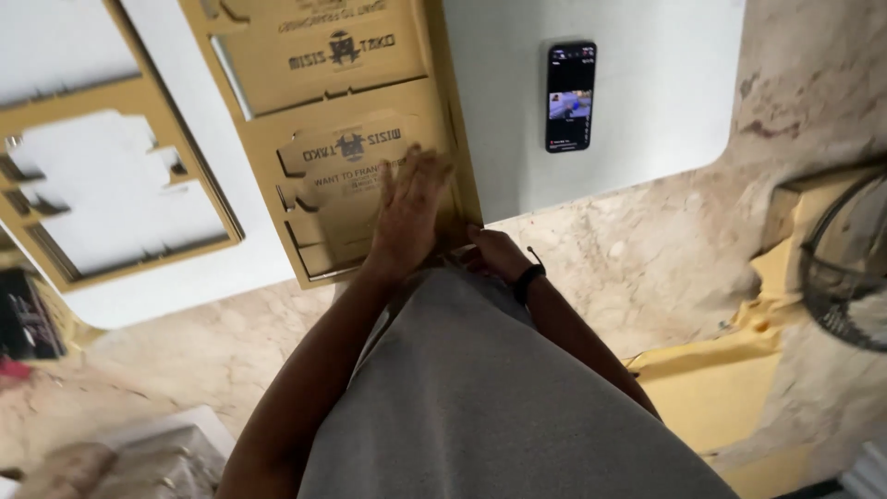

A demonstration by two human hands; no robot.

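A person's left hand (408,211) lies flat, fingers spread wide and holding nothing, on a die-cut brown cardboard sheet (344,129) at the near edge of a white tabletop (637,102). The printed box blank (356,189) still set in the sheet sits directly under the palm. The right hand (496,253), with a dark wristband, rests at the sheet's near corner, at four o'clock from the left hand; its grip is hidden, so whether it holds anything cannot be told. A second cardboard sheet (111,176), its shapes already punched out, lies at nine o'clock. A black smartphone (569,95) with a lit screen lies at one o'clock, well apart. Dark printed marks show upside down on the blank.
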